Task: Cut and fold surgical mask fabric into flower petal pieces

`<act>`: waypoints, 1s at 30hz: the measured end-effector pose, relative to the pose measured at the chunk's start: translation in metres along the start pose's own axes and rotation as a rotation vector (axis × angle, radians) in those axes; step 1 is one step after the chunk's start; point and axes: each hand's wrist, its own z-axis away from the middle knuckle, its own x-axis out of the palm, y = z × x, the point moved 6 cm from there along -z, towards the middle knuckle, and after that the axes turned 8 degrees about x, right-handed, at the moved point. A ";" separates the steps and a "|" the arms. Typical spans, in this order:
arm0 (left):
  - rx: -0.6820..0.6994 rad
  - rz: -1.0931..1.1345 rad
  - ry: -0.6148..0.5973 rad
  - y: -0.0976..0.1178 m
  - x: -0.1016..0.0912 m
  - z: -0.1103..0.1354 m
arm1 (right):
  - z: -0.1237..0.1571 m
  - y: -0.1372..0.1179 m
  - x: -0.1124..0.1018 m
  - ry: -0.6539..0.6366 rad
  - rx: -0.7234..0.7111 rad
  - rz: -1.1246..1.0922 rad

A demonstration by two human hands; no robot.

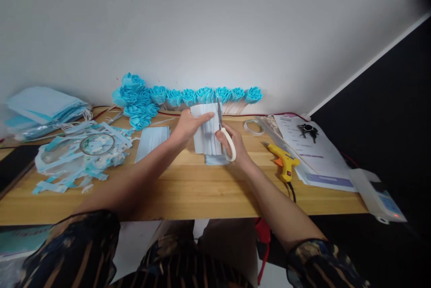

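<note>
My left hand (187, 127) pinches the top left of a pale blue face mask (206, 131) and holds it upright above the wooden desk (188, 189). My right hand (233, 142) grips white-handled scissors (225, 134), whose blades point up along the mask's right edge. A cut piece of mask (216, 159) lies on the desk just under my hands. Another flat mask (152, 141) rests to the left of my left wrist.
A row of blue fabric roses (188, 95) lines the wall. Mask scraps with a tape roll (97, 144) lie at left, with a stack of masks (43, 109) behind. At right are a second tape roll (254, 127), a yellow glue gun (284, 162), papers (313, 153) and keys (308, 130).
</note>
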 end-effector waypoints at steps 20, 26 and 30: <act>-0.006 0.006 0.010 -0.003 -0.001 0.000 | 0.004 0.004 0.001 0.010 0.063 -0.071; -0.010 0.002 -0.001 -0.004 0.000 0.000 | 0.003 0.007 0.001 0.024 0.081 -0.090; -0.021 -0.002 -0.004 -0.005 -0.003 -0.003 | 0.002 0.018 0.003 -0.008 0.194 -0.215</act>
